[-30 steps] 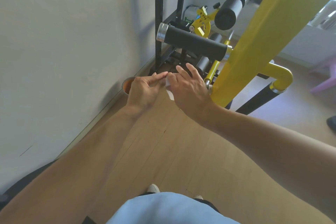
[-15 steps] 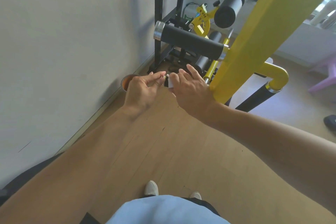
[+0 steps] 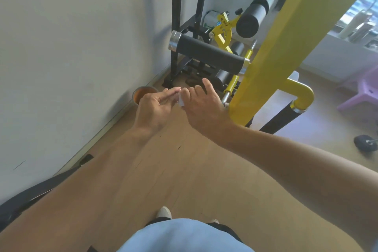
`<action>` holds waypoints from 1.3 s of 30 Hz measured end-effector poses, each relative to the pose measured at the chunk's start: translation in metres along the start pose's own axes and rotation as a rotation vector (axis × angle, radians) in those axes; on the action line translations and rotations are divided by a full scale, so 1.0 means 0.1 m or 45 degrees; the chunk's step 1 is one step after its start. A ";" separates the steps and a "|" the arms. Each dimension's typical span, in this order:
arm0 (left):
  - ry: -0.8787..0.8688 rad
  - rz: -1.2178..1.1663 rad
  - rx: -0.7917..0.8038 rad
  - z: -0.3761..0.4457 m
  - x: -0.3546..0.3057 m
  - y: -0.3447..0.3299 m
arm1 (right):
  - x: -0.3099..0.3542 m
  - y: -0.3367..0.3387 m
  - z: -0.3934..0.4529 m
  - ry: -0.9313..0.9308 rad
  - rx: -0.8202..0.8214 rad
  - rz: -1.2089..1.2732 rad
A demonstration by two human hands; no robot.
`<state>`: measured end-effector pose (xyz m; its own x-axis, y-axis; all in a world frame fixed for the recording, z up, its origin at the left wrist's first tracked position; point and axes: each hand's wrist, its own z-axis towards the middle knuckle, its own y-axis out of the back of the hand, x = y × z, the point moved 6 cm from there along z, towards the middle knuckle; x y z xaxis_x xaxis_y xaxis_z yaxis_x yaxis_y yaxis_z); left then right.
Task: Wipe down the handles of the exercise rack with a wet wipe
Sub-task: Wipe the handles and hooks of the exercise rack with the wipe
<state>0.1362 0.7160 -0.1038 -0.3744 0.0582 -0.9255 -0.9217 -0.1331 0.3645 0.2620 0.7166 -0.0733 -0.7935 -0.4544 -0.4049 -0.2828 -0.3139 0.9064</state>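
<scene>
Both hands meet in front of me, below the rack. Between their fingertips sits a small white wet wipe [image 3: 180, 100], mostly hidden. My left hand [image 3: 156, 108] pinches its left side and my right hand [image 3: 202, 104] pinches its right side, with the other right fingers spread. Just above them, a black padded handle [image 3: 208, 54] with a silver end cap juts left from the yellow upright [image 3: 272, 47]. A second black handle [image 3: 280, 117] hangs lower right on a yellow bent tube.
A white wall [image 3: 71, 47] runs close along the left. An orange-lined cup [image 3: 143, 93] stands on the wooden floor by the baseboard. Black frame bars [image 3: 177, 6] and a foam roller [image 3: 253, 14] lie behind. A purple stool [image 3: 362, 90] and a small wheel [image 3: 366, 143] are right.
Both hands stay together on the wipe, fingers shifting slightly; less of the white wipe shows now. My view has tilted a little, so the rack sits lower in frame.
</scene>
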 end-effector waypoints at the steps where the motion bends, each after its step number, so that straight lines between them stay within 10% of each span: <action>1: 0.012 -0.009 -0.011 -0.02 0.00 0.01 | -0.07 0.04 -0.08 -0.044 0.133 -0.116; 5: 0.036 -0.040 -0.021 -0.07 -0.03 0.01 | -0.32 0.12 -0.47 0.035 0.505 -0.676; 13: 0.065 0.003 -0.019 -0.16 -0.04 0.02 | 0.10 0.07 -0.05 0.021 -0.010 0.092; 19: 0.072 0.016 -0.071 -0.22 -0.04 0.06 | -0.24 0.05 -0.58 0.109 0.578 -0.762; 26: 0.098 0.089 -0.026 -0.25 -0.04 0.13 | 0.25 0.12 -0.02 0.023 0.060 0.092; 33: 0.165 0.027 -0.018 -0.22 -0.10 0.25 | -0.12 0.54 -0.45 0.074 0.120 -0.002; 39: -0.007 -0.207 -0.296 -0.18 -0.75 0.65 | -0.42 1.57 -0.46 -0.129 -0.105 1.158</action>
<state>0.1064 0.6857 -0.0127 -0.2247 0.1030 -0.9690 -0.9217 -0.3451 0.1771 0.2758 0.6478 0.0807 -0.7361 -0.4812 0.4760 0.5097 0.0686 0.8576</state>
